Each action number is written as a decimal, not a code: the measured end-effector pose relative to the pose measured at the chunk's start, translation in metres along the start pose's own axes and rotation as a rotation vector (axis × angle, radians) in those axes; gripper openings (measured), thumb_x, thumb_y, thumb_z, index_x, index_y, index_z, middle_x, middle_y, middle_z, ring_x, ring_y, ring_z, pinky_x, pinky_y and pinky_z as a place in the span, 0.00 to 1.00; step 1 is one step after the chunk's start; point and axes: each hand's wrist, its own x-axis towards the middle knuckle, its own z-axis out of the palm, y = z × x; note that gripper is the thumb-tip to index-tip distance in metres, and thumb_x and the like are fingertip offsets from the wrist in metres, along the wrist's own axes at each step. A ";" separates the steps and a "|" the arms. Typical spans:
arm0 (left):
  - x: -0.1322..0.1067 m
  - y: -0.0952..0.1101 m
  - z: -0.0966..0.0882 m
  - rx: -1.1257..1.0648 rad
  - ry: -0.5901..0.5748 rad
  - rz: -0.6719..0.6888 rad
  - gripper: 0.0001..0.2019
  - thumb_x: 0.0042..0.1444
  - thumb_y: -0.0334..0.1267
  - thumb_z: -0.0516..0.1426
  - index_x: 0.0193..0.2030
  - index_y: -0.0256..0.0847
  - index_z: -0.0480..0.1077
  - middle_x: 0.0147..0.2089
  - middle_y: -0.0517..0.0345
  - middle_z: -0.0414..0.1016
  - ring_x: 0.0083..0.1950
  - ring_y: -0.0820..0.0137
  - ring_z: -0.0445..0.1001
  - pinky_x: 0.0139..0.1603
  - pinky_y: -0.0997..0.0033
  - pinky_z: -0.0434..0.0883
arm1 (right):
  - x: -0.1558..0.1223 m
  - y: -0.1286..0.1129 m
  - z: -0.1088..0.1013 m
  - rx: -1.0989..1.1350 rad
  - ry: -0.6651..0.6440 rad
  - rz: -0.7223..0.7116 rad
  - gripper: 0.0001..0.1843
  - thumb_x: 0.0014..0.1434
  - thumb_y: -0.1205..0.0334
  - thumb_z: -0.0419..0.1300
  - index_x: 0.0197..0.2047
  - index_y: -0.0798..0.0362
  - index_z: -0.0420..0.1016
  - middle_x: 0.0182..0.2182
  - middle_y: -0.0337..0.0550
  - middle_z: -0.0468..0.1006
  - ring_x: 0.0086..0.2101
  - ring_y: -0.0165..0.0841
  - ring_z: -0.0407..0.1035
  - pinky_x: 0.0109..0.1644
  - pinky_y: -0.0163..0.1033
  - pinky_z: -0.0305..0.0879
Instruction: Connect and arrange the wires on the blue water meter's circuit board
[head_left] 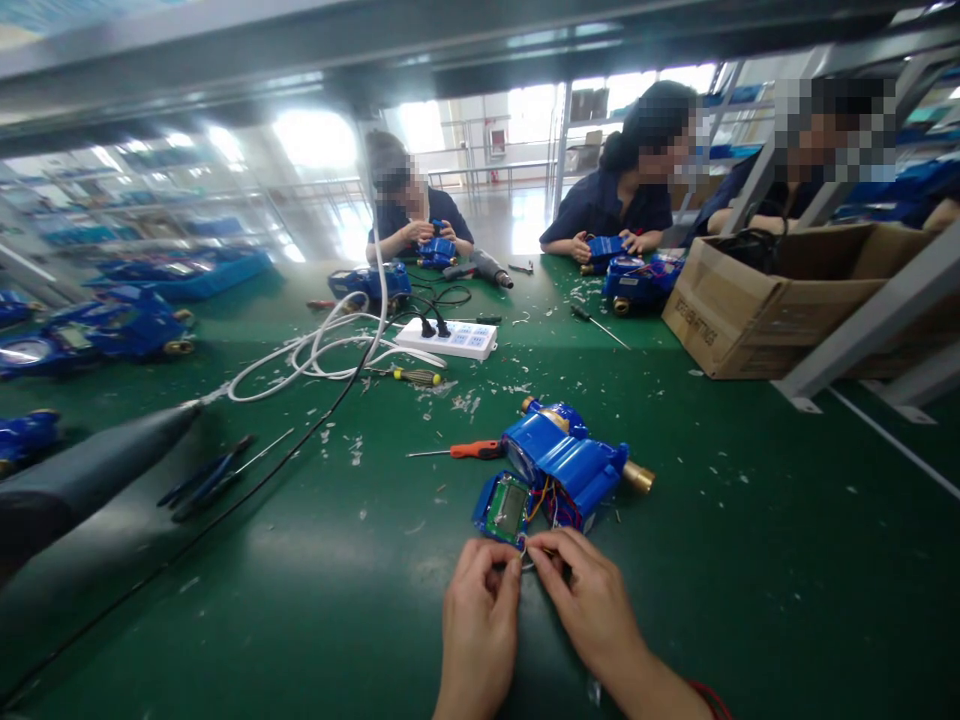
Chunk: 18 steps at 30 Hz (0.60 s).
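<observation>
A blue water meter with brass ends lies on the green table just beyond my hands. Its blue lid with a small display is flipped open toward me, joined to the body by coloured wires. My left hand and my right hand meet at the lid's near edge, fingertips pinching thin wires between them. An orange-handled screwdriver lies left of the meter.
A white power strip with looped white cable, a yellow screwdriver, blue pliers and a dark tool at the left edge lie about. A cardboard box stands at right. Three people work on blue meters across the table.
</observation>
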 end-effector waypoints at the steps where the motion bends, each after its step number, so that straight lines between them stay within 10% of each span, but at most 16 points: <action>1: -0.001 -0.001 0.001 0.001 -0.006 0.000 0.12 0.58 0.44 0.49 0.36 0.39 0.68 0.35 0.57 0.65 0.32 0.72 0.66 0.33 0.72 0.62 | -0.002 -0.001 -0.002 0.001 -0.007 0.025 0.06 0.60 0.66 0.53 0.38 0.51 0.70 0.32 0.40 0.74 0.30 0.32 0.69 0.34 0.36 0.66; 18: -0.006 0.002 -0.001 0.037 -0.069 0.023 0.11 0.60 0.41 0.47 0.41 0.41 0.67 0.38 0.57 0.68 0.39 0.71 0.69 0.40 0.72 0.66 | -0.020 0.002 -0.006 -0.393 -0.069 0.025 0.09 0.62 0.59 0.49 0.42 0.48 0.68 0.39 0.43 0.72 0.37 0.40 0.69 0.37 0.46 0.66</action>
